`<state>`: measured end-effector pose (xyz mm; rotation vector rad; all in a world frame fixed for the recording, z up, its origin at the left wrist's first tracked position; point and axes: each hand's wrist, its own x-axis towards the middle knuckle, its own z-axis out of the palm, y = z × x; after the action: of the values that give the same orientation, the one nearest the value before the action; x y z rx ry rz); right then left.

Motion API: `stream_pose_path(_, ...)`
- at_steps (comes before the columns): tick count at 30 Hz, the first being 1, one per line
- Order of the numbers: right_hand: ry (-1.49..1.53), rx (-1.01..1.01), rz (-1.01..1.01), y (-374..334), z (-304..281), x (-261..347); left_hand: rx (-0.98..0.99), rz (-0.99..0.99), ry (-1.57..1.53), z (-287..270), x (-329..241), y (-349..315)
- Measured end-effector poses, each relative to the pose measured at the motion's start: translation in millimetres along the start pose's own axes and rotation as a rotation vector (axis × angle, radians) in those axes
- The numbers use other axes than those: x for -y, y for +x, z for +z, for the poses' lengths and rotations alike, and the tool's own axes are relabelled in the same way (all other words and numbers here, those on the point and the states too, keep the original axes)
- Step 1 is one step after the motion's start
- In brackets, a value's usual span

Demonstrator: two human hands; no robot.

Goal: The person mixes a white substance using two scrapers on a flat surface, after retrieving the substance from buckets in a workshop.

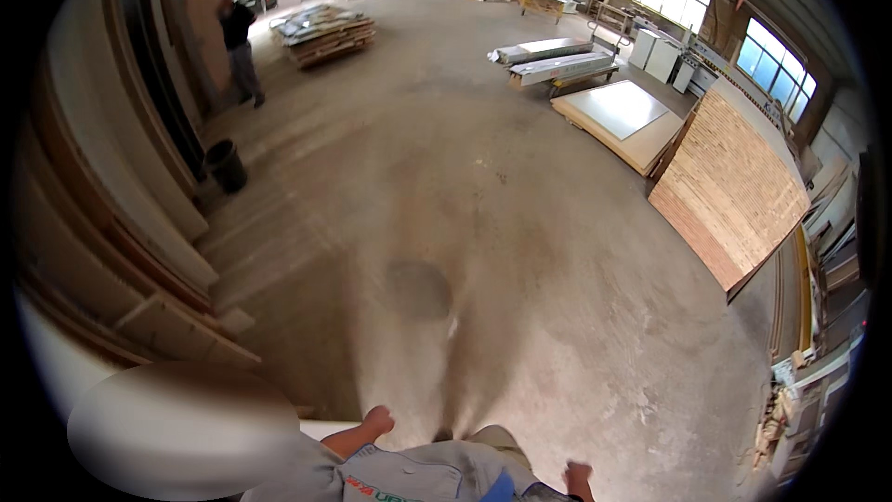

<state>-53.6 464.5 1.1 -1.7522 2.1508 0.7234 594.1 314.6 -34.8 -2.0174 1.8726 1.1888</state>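
Observation:
My left hand (378, 420) hangs at the lower edge, in front of my grey work shirt (418, 469). Its fingers are curled in, and nothing shows in them. Lower and to the right, my right hand (578, 478) hangs by my side, also curled, with no object visible in it. Both hands are over the bare concrete floor (520, 251). A pale panel edge (325, 429) lies just behind my left forearm. At the lower left, a blurred patch hides what is there.
Tall boards (121, 177) lean along the left, with a dark bin (226, 165) and a standing person (240, 42) beyond. Ahead lies a sheet pile (323, 33). Rightward are a loaded cart (562, 67), a pallet with a shiny sheet (618, 112) and a high wooden panel stack (734, 181).

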Motion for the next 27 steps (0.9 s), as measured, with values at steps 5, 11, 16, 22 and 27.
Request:
stream_pose_path(5,0.196,0.296,0.103,78.3,-68.1,47.7,-0.231,-0.115,-0.321,-211.3,-99.2,208.9)
stream_pose_path(11,0.220,0.306,-0.118,304.3,-178.9,131.5,-0.309,-0.164,-0.150,-348.3,-131.4,319.4)
stream_pose_path(16,0.419,-0.147,-0.135,593.1,-348.5,180.1,-0.293,-0.195,-0.377,-385.1,-103.5,337.3)
stream_pose_path(22,0.787,-0.613,-0.156,858.4,-692.5,245.5,-0.086,-0.511,-0.394,-477.2,-80.7,467.0)
stream_pose_path(27,1.279,-0.436,-0.116,904.2,-774.8,345.9,-0.205,-0.586,-0.353,-687.6,-52.0,651.6)
